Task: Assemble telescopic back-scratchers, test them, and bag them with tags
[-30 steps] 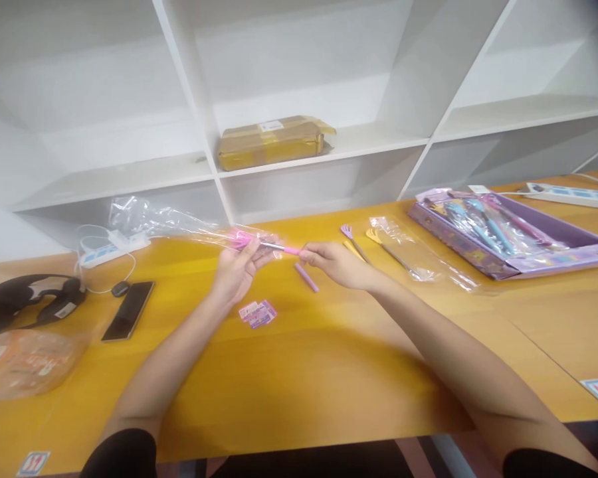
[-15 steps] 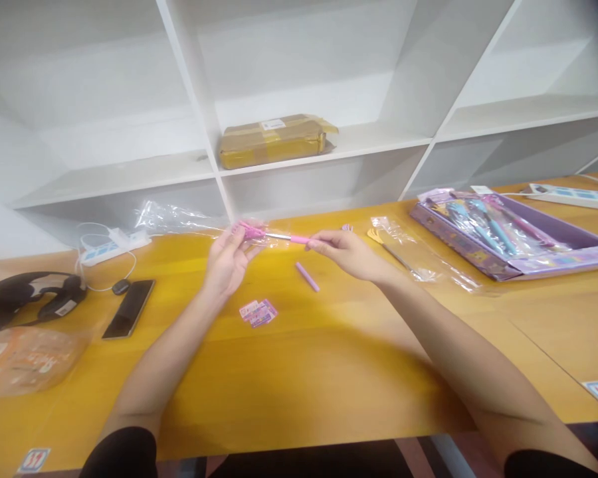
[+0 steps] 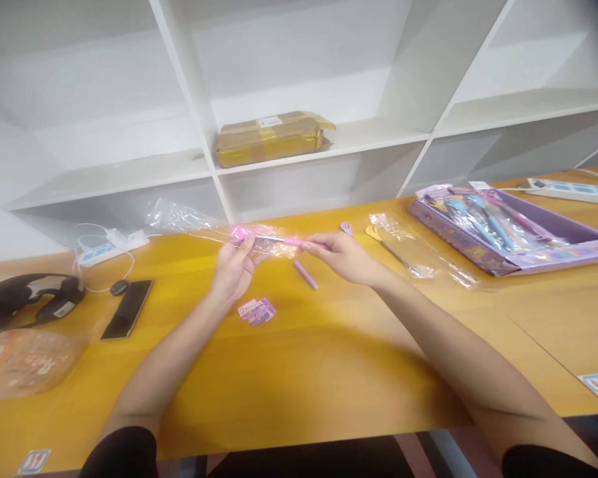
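A pink back scratcher (image 3: 270,238) with a metal rod is stretched between my hands, level above the table. My left hand (image 3: 233,271) pinches it near the pink head, together with a clear plastic bag (image 3: 182,219) trailing to the left. The bag also surrounds part of the rod. My right hand (image 3: 343,257) grips the pink handle, its end hidden by the fingers. Below lies a short purple stick (image 3: 305,275). Just behind my right hand a purple claw-shaped head (image 3: 346,228) shows; the rest is hidden. Some small pink-and-purple printed cards (image 3: 257,311) lie nearer me.
To the right lie a yellow-clawed scratcher (image 3: 393,251), a clear bag (image 3: 441,259) and a purple box (image 3: 513,232) of wrapped scratchers. At left are a phone (image 3: 127,309), power strip (image 3: 112,245), black curved item (image 3: 30,302) and orange-printed bag (image 3: 27,364). A taped parcel (image 3: 272,139) sits on the shelf.
The pink scratcher has shifted slightly left, deeper into the clear bag. Its head now pokes out left of my left fingers, and my right hand sits further along the handle.
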Demonstrator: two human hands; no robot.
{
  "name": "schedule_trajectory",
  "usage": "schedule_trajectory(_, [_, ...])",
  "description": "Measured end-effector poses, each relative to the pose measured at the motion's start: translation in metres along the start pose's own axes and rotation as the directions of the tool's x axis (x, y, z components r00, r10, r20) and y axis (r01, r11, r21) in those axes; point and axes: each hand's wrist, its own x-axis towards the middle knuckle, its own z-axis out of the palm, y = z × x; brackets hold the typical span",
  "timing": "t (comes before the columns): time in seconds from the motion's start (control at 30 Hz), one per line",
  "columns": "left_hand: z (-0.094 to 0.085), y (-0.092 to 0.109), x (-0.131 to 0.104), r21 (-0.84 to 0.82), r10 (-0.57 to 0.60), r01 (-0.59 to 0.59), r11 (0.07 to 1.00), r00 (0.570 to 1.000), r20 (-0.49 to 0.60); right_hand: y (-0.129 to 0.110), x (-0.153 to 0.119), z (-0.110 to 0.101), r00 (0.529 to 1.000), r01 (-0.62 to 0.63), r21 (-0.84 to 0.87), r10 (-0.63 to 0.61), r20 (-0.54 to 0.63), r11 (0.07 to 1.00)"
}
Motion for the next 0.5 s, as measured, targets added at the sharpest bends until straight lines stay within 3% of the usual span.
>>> schedule_trajectory(0.23, [0.011, -0.010, -0.011, 0.036, -0.080, 0.079, 0.996, 0.996, 0.048, -0.012, -0.007, 0.018, 0.993, -0.074, 0.089, 0.065, 0.102, 0.993])
schedule_trajectory(0.37, [0.012, -0.010, -0.011, 0.034, -0.058, 0.057, 0.998, 0.998, 0.024, -0.001, -0.004, 0.022, 0.998, -0.057, 0.141, 0.051, 0.046, 0.988])
schedule_trajectory(0.5, [0.000, -0.001, 0.001, 0.026, 0.021, -0.020, 0.999, 0.999, -0.030, 0.009, 0.003, 0.007, 1.000, 0.018, 0.257, -0.011, -0.029, 0.966])
